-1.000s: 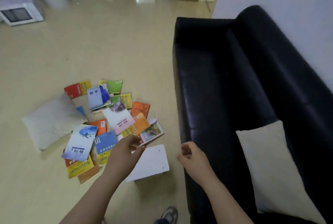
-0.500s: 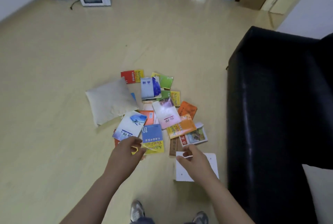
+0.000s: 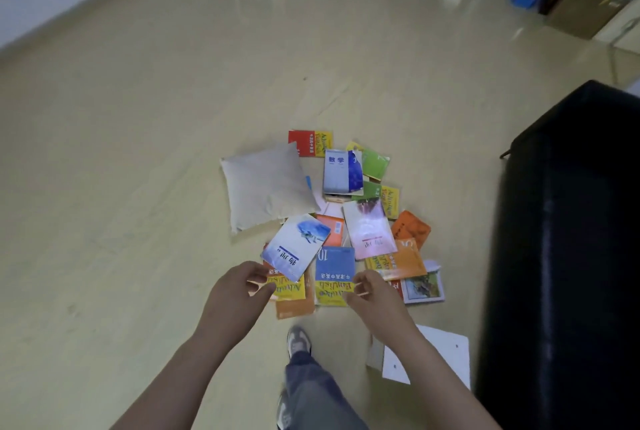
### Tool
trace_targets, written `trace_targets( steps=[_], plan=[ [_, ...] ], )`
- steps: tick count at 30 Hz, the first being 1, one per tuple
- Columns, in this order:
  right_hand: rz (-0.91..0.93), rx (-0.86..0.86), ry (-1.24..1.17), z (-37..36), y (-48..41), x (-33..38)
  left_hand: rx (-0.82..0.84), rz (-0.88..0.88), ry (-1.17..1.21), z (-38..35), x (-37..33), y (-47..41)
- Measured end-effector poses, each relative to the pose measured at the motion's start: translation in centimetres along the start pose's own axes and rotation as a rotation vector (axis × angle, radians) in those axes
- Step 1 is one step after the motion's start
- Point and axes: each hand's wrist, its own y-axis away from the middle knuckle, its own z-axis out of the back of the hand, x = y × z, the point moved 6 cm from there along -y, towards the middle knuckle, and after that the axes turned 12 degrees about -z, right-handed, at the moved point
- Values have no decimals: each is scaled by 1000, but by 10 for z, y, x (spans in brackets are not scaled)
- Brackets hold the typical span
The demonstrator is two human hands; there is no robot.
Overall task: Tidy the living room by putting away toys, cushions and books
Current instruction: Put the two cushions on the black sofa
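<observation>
1. Head view: scattered books (image 3: 369, 232) lie overlapping on the floor (image 3: 138, 152). A beige cushion (image 3: 266, 187) rests against the left edge of the pile.
2. Left hand (image 3: 239, 291): fingers loosely curled, holding nothing, at the near corner of a blue-and-white book (image 3: 298, 246).
3. Right hand (image 3: 374, 294): loosely curled, holding nothing, at the near edge of a blue-and-yellow book (image 3: 334, 273); contact cannot be told.
4. A black sofa (image 3: 561, 256) stands to the right.

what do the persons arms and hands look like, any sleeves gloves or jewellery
Both forearms are bare as far as the frame shows, with no sleeves in view. The left hand and right hand wear no gloves, and no rings, watch or bracelet can be seen.
</observation>
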Motion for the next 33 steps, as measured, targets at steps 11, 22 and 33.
trace_targets(
  steps=[11, 22, 33],
  plan=[
    [-6, 63, 13, -11, -72, 92, 17, 71, -65, 51, 22, -95],
    [-137, -35, -86, -70, -119, 175, 152, -6, -68, 130, 76, -201],
    [-307, -123, -169, -173, -121, 263, 353, -211, -170, 242, 119, -300]
  ],
)
